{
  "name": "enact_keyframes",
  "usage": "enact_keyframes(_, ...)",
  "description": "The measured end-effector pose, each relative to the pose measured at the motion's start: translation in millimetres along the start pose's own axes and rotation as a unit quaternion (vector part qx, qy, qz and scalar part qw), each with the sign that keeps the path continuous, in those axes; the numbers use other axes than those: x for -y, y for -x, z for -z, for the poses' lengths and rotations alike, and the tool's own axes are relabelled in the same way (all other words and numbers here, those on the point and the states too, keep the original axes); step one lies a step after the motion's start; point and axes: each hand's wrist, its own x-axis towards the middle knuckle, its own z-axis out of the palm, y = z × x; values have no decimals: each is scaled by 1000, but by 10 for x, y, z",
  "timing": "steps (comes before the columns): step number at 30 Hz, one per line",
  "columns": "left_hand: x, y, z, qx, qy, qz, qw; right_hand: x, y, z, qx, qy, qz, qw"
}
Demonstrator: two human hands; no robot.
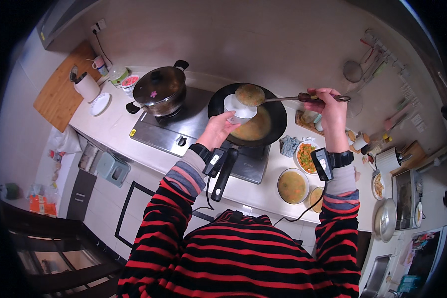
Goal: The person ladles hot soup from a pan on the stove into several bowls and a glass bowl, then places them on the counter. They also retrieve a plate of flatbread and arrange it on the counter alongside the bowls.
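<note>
My left hand (220, 128) grips a white bowl (240, 113) over a black wok (279, 128) on the gas stove. Soup with orange and green bits (255, 126) lies in the wok. In my right hand (326, 104) is the handle of a metal ladle (250, 95); its full scoop hangs at the far rim of the bowl. The wok's black handle (225, 175) points towards me, beside my left wrist. Right of the stove stand a bowl of soup (293, 186), another soup bowl (316, 199) partly hidden by my right arm, and a plate of diced vegetables (307, 158).
A lidded pot (159, 93) is on the left burner of the stove (164, 138). A blue-grey cloth (289, 146) lies by the vegetables. Further right are a plate of food (378, 186) and a large metal lid or pan (386, 219). Strainers (353, 71) hang on the wall.
</note>
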Motion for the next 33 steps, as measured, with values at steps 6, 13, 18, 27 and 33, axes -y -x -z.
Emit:
enact_keyframes(6, 52, -46, -49, 9, 51, 20, 998, -47, 195, -93, 45, 23, 26, 998)
enact_keyframes(13, 58, -38, 4, -2, 90, 12, 996, -125, 505, -130, 158, 118, 178, 964)
enact_keyframes(18, 26, -9, 128, 8, 128, 5, 992, -72, 733, -110, 215, 307, 410, 831)
enact_keyframes(27, -124, 95, 392, -26, 147, -32, 988, -822, 464, -13, 105, 239, 289, 921)
enact_keyframes(33, -285, 352, 513, -50, 134, -44, 989, -1422, 324, 139, 148, 393, 366, 830)
